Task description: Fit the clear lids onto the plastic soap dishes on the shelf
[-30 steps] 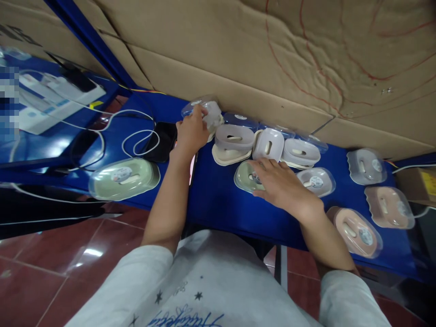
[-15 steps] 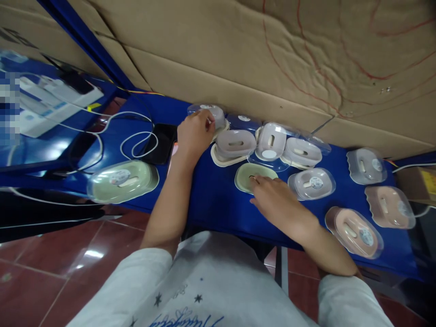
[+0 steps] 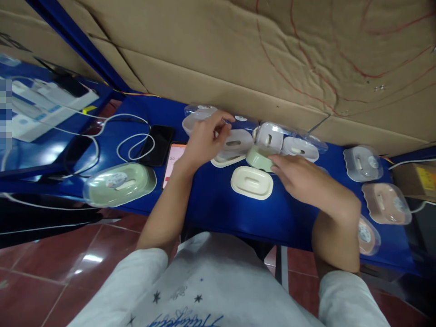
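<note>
My right hand grips a small green oval plastic dish by its right end. It holds the dish tilted above the desk, in front of the grey-lilac dishes. Right below it, a cream oval base with a raised oval ring lies flat. My left hand hovers with thumb and fingers apart and nothing between them. Nearest to it is a grey-lilac dish with an oval slot, resting on a cream base. Another grey-lilac dish is partly covered by that hand.
Along the cardboard wall stand more grey-lilac dishes and clear lids. A lidded green dish sits at the left, beside a lit phone, a dark phone and white cables. Lidded peach and lilac dishes are at the right.
My right hand has lifted the green dish off the cream base, moving it away from me and tilting it. My left hand has moved slightly right and nearer me, its fingers spreading.
</note>
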`<state>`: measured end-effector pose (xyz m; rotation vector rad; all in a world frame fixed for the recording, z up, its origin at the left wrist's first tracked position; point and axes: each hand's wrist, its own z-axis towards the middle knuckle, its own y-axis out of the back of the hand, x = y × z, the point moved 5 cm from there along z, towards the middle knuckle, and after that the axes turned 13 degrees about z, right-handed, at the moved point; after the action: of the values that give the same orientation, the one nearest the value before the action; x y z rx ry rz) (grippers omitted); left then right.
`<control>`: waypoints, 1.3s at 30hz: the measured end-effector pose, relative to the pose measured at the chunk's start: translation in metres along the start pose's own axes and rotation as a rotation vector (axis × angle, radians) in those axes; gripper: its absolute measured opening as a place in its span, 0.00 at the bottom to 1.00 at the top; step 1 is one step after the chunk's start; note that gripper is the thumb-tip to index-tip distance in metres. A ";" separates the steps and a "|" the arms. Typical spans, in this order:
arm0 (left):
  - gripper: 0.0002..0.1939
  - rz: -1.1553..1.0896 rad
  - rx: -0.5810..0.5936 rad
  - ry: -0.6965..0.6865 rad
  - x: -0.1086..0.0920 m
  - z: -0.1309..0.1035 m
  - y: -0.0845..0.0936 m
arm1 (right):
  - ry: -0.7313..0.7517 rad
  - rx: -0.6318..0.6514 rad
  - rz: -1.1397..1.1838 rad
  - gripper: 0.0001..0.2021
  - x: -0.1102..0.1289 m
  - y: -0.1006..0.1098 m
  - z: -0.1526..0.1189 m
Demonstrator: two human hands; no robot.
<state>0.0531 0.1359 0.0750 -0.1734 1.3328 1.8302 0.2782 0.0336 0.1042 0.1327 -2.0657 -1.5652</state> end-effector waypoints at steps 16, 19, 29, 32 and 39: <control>0.34 0.346 0.456 -0.339 -0.077 -0.139 -0.100 | -0.156 -0.421 -0.010 0.21 -0.060 0.037 -0.021; 0.41 0.367 0.445 -0.347 -0.071 -0.131 -0.098 | -0.324 -0.336 -0.020 0.31 -0.086 0.008 -0.058; 0.19 0.200 0.328 -0.439 -0.116 -0.147 -0.095 | -0.430 -0.250 -0.022 0.35 -0.109 -0.061 -0.136; 0.20 0.234 0.398 -0.476 -0.123 -0.156 -0.106 | -0.384 -0.296 0.020 0.28 -0.103 -0.045 -0.135; 0.25 0.274 0.426 -0.434 -0.108 -0.161 -0.105 | -0.345 -0.510 -0.013 0.17 -0.084 -0.036 -0.131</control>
<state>0.1382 -0.0494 -0.0089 0.6240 1.4364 1.6257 0.4025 -0.0588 0.0650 -0.3316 -1.8252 -2.1885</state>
